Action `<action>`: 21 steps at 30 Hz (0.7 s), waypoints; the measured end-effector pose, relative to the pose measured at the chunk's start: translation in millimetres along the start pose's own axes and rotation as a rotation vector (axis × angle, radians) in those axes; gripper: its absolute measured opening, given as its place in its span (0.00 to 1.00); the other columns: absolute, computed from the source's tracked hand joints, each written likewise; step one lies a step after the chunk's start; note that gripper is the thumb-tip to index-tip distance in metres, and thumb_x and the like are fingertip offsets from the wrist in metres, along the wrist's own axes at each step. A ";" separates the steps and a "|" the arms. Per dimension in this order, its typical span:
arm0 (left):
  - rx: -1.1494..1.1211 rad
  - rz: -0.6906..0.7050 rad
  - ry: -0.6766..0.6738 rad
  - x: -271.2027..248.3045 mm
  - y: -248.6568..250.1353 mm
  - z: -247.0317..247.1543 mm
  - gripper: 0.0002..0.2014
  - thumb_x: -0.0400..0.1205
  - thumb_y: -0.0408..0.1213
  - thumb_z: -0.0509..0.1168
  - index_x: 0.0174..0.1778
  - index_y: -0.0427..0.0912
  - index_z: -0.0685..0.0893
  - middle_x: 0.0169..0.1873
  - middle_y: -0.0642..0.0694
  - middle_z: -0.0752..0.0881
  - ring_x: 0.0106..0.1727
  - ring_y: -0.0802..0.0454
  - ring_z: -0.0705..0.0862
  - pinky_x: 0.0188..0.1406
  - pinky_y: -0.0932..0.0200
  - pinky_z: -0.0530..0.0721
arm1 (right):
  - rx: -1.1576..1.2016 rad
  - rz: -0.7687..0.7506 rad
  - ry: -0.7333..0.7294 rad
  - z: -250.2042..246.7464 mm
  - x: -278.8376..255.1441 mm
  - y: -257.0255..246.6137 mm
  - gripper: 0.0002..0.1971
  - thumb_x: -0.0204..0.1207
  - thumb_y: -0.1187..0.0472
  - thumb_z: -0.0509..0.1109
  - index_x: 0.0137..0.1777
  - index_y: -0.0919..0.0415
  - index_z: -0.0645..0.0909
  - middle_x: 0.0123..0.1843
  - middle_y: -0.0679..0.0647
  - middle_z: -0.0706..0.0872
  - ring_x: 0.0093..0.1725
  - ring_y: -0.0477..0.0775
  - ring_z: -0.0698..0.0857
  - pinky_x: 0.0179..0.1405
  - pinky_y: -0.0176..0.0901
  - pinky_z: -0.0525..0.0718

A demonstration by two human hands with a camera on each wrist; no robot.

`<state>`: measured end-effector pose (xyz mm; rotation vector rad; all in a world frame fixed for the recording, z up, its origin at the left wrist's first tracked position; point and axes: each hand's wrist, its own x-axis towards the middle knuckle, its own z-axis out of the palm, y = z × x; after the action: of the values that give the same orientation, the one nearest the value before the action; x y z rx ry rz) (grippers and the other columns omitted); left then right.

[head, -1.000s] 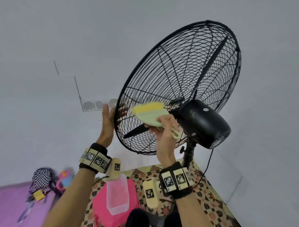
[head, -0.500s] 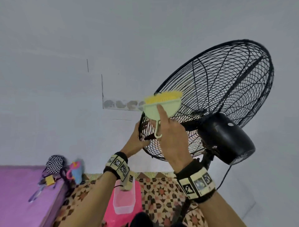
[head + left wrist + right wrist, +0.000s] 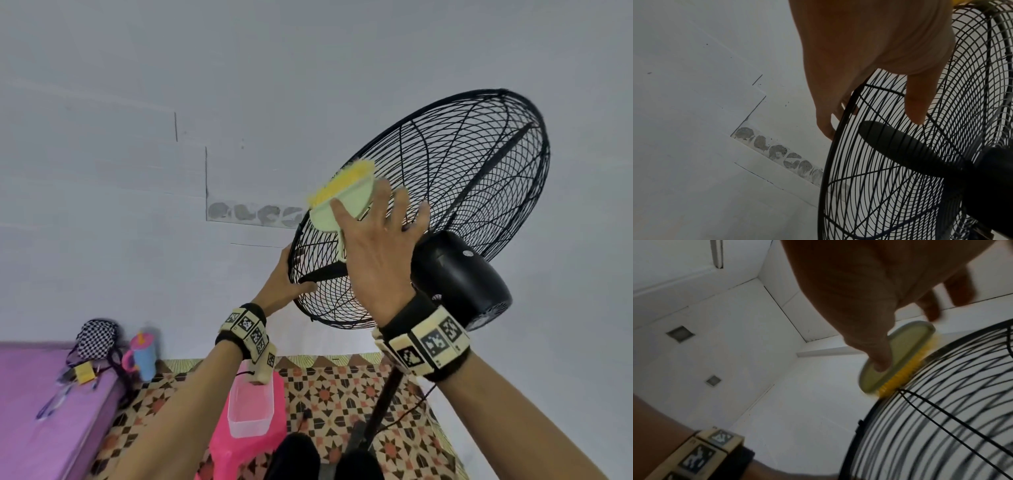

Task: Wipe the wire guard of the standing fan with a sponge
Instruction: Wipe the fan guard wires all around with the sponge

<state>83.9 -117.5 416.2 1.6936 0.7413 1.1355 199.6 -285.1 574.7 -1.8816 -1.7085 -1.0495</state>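
Observation:
The standing fan's black wire guard tilts up at the right of the head view, with the motor housing behind it. My right hand holds the pale green sponge, thumb on its back. Its yellow pad presses on the guard's upper left rim. In the right wrist view the sponge lies along the rim wire of the guard. My left hand grips the guard's lower left rim. In the left wrist view its fingers wrap the outer ring and the thumb lies on the wires above a black blade.
The fan pole and a black cord drop to the patterned floor. A pink stool with a clear plastic container stands below my left wrist. A purple bed, a checkered bag and a blue cup are at the left.
My right hand has carried the sponge from near the guard's middle out and up to its upper left rim. The left hand keeps its hold on the rim. The head view has swung left.

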 end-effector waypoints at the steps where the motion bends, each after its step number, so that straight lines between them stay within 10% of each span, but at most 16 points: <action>1: -0.009 -0.002 -0.007 0.1 0.1 0.0 0.53 0.69 0.44 0.83 0.88 0.48 0.60 0.74 0.62 0.76 0.72 0.70 0.79 0.77 0.44 0.80 | 0.004 -0.068 0.064 2.7 3.1 2.3 0.29 0.75 0.73 0.63 0.75 0.51 0.77 0.91 0.67 0.48 0.87 0.79 0.47 0.80 0.84 0.46; 3: -0.006 -0.009 -0.015 -0.8 2.0 -2.0 0.55 0.68 0.47 0.84 0.89 0.49 0.59 0.76 0.57 0.77 0.74 0.61 0.80 0.78 0.40 0.79 | 0.054 -0.206 0.157 13.3 10.5 7.0 0.20 0.74 0.76 0.68 0.63 0.58 0.83 0.93 0.64 0.48 0.90 0.76 0.47 0.84 0.81 0.46; 8: 0.043 0.001 -0.015 -5.2 5.9 0.1 0.52 0.74 0.42 0.83 0.89 0.50 0.58 0.74 0.60 0.77 0.70 0.73 0.79 0.78 0.43 0.79 | 0.348 -0.409 0.294 34.1 25.6 11.9 0.15 0.82 0.71 0.68 0.69 0.66 0.81 0.67 0.64 0.86 0.65 0.63 0.85 0.66 0.56 0.86; 13: 0.198 0.010 0.035 -12.1 1.0 -8.2 0.38 0.80 0.41 0.80 0.82 0.57 0.67 0.67 0.78 0.79 0.65 0.82 0.78 0.71 0.60 0.81 | 0.249 -0.548 0.332 76.9 11.7 -2.6 0.16 0.78 0.69 0.71 0.65 0.66 0.85 0.63 0.64 0.88 0.59 0.64 0.86 0.54 0.56 0.86; 17: 0.561 -0.035 0.308 -15.0 25.5 23.2 0.08 0.83 0.21 0.63 0.51 0.36 0.83 0.43 0.46 0.83 0.48 0.51 0.86 0.62 0.35 0.86 | 0.196 -0.757 0.165 114.3 -16.8 -15.0 0.13 0.81 0.67 0.68 0.64 0.67 0.84 0.59 0.63 0.87 0.54 0.63 0.84 0.50 0.58 0.86; 21: 0.547 -0.043 0.028 -10.2 -11.4 -2.3 0.14 0.87 0.30 0.70 0.56 0.57 0.78 0.50 0.66 0.79 0.58 0.75 0.84 0.64 0.62 0.84 | 0.352 -0.806 0.117 111.9 -11.0 -15.9 0.16 0.79 0.65 0.74 0.66 0.65 0.85 0.59 0.61 0.88 0.57 0.63 0.85 0.51 0.60 0.87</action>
<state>78.1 -121.0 402.4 2.0972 1.1776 0.9800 214.2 -209.3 491.3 -0.8893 -2.4455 -0.9849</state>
